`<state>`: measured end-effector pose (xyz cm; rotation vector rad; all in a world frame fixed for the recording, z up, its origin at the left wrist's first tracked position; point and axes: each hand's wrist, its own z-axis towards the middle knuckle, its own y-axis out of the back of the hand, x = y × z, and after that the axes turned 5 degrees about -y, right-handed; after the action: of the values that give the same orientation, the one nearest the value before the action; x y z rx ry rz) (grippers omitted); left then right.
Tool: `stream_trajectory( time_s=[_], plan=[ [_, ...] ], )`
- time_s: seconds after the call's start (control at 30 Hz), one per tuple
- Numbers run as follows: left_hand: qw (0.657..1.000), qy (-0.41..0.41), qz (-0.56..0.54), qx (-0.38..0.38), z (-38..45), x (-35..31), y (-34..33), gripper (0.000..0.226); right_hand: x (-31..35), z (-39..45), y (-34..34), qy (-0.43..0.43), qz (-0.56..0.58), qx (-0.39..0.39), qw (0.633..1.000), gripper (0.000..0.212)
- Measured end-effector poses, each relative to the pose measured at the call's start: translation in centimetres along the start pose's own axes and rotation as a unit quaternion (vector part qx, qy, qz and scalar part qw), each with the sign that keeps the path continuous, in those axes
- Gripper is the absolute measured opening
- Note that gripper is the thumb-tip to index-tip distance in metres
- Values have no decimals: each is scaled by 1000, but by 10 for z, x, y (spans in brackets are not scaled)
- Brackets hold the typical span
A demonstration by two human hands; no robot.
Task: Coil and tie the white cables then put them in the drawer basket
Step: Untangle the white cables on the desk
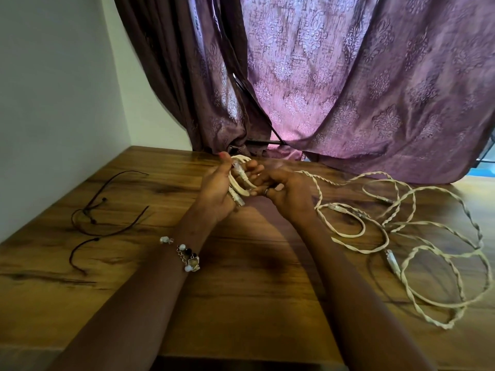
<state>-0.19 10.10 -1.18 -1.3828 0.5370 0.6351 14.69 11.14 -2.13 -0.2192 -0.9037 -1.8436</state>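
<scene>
Both hands grasp the started coil (241,180): left hand (218,191), right hand (284,192). Limp, light, twisted white cables (401,236) trail toward three o'clock across the surface (241,290); likely springy, best pinched where loops cross.

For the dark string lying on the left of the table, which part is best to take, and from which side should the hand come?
Likely the free end nearest the left hand. The dark string lies flat and loose on the table, so a pinch from above, coming from the right, should lift it. The knots farther left need a longer reach.
</scene>
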Motion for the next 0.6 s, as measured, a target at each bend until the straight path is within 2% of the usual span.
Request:
stream_trajectory(
  time_s=[0.17, 0.27, 0.37, 0.43, 0.53, 0.6],
  plan=[
    [998, -49, 0, -25, 2, 4, 1, 46, 7, -5, -12, -113, 139, 28, 983, 17],
    [999, 0, -29, 20, 0, 0, 6, 52, 10, -5, -16, -158, 189, 25, 969, 23],
    [993, 68, -45, 87, -4, -7, 6, 67, 12, 2, -3, -200, 259, -51, 944, 23],
    [985, 114, -15, 129, -7, -8, 6, 81, 11, 4, 7, -207, 257, -57, 942, 34],
    [972, 163, 72, 154, -12, -4, 3, 93, 5, 0, 12, -240, 311, 39, 919, 57],
    [968, 169, 124, 135, -15, -1, -1, 92, 5, -3, 10, -238, 306, 109, 915, 51]
  ],
)
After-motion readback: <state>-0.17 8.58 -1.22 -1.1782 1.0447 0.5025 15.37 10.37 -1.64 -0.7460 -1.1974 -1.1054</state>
